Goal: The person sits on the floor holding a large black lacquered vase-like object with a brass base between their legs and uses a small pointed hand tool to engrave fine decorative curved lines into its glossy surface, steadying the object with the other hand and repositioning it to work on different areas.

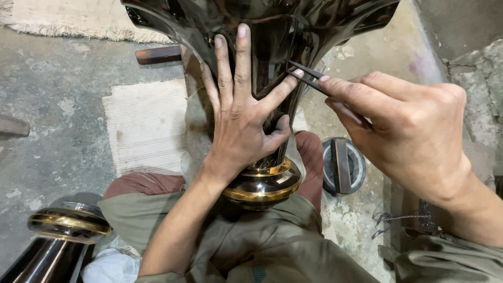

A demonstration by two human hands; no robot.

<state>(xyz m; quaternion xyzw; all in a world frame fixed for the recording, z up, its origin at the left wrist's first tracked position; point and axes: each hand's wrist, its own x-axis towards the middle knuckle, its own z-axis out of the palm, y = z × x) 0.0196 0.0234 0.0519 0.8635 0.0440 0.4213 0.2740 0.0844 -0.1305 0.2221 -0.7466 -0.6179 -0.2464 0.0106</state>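
Note:
A tall dark glossy metal vase with a brass-coloured ringed base rests between my knees, its flared mouth pointing away. My left hand lies flat on the vase's body, fingers spread, steadying it. My right hand pinches a thin dark pointed tool like tweezers, whose tip touches the vase surface beside my left index finger.
A second dark vase with a brass ring lies at the lower left. A round dark metal piece sits on the concrete floor to the right. A ribbed pale mat lies under the work, a wooden stick behind.

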